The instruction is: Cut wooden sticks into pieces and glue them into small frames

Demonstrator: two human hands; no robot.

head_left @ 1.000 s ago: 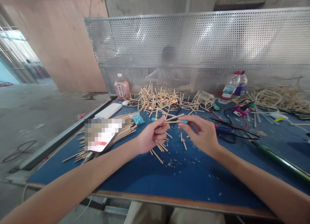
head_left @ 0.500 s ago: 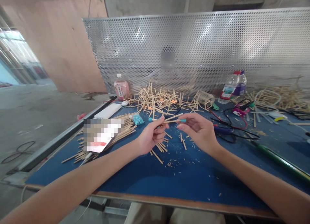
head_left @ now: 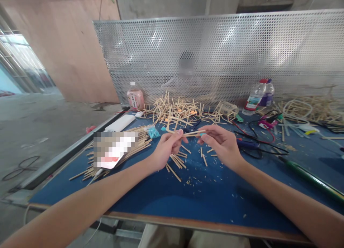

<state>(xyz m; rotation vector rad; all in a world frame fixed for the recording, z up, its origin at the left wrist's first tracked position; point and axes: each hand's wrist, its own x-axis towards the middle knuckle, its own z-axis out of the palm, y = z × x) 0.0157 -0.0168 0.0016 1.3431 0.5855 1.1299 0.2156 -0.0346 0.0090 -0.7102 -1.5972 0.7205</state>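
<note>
Thin wooden sticks (head_left: 191, 134) with soft light-blue lumps at their ends are held between my two hands, above the table. My left hand (head_left: 168, 149) is closed, its thumb pressing the sticks against the fingers near their left end. A blue lump (head_left: 163, 128) shows just beyond that end. At the right end, my right hand (head_left: 220, 142) pinches around another blue lump (head_left: 202, 134), thumb below and fingers above. Its fingers partly hide the stick ends there. Several short sticks (head_left: 177, 162) lie on the blue table (head_left: 161, 198) under my hands.
A tangled stick pile (head_left: 174, 110) lies at the back, before a perforated metal panel (head_left: 215, 54). To the left are a phone (head_left: 114, 158) on long sticks, a blue-filled bag (head_left: 153, 132) and a pink bottle (head_left: 135, 97). Bottles (head_left: 252, 101), cables and a green tool (head_left: 309, 173) lie right.
The sticks, crossed at an angle before, now lie closer together. My right thumb and fingers have closed in around the right-end blue lump, covering more of it.
</note>
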